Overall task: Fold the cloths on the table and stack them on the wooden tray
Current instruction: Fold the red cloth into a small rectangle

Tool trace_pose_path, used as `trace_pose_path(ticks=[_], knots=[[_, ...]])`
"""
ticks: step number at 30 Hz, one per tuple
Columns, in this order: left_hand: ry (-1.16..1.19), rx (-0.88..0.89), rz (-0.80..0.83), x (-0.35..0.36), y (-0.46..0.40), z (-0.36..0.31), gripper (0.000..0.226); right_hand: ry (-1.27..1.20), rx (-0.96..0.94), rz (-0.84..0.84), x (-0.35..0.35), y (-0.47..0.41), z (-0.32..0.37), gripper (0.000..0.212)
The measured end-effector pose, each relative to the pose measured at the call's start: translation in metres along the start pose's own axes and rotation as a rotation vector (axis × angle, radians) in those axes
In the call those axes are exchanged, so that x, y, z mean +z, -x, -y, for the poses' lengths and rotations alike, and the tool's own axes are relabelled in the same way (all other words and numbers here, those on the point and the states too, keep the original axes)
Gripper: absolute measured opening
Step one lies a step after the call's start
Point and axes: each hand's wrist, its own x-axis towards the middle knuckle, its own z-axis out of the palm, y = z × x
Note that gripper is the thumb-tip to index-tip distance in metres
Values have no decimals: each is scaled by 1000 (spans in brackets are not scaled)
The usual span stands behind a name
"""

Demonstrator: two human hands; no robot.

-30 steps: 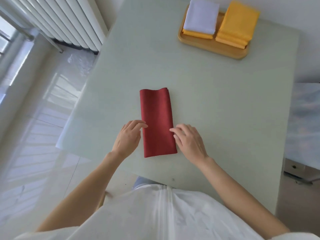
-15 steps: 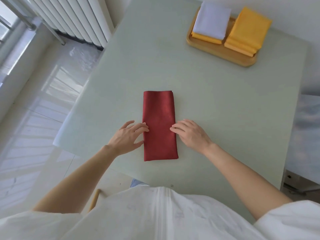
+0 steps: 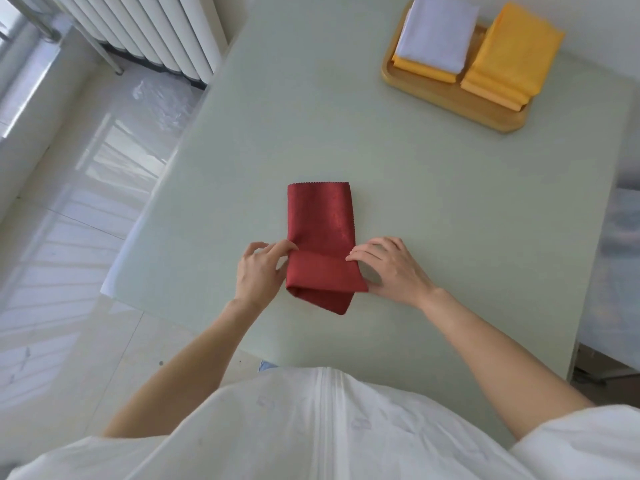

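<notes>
- Red cloth point(image 3: 320, 220) lies centre frame on the worktop point(image 3: 433, 202), a long strip with its near end lifted and rolled toward the far end.
- Left hand point(image 3: 258, 271) pinches the left corner of that flap; right hand point(image 3: 391, 268) pinches the right corner. Both grips clamped on cloth, one per corner, probably to keep the edge square.
- Wooden tray point(image 3: 446, 98) upper right holds a white-over-yellow stack point(image 3: 436, 36) and a yellow stack point(image 3: 509, 53).
- Red cloth well apart from the tray; fold unfinished.

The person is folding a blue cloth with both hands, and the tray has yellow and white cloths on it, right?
Nearly. The head view shows the cloth is red, not blue. Both the left hand and right hand fold it, and the tray does hold yellow and white cloths.
</notes>
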Motion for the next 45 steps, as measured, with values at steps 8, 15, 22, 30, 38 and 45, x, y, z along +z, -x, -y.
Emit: trace_pose_path(ticks=[8, 15, 22, 30, 38, 45], knots=[[76, -576, 50, -1, -33, -22, 37, -373, 537, -192, 9, -28, 17, 33], [140, -606, 46, -6, -35, -28, 29, -340, 712, -208, 8, -40, 29, 38], [190, -560, 58, -7, -36, -18, 26, -230, 784, -310, 8, -53, 40, 34], [-1, -669, 125, -5, -59, -15, 25, -29, 824, -203, 4, -69, 41, 32], [459, -829, 109, -8, -86, -16, 37, -338, 971, -207, -13, -103, 47, 28], [999, -867, 268, -21, -114, -30, 12, -431, 989, -281, -15, -98, 32, 26]])
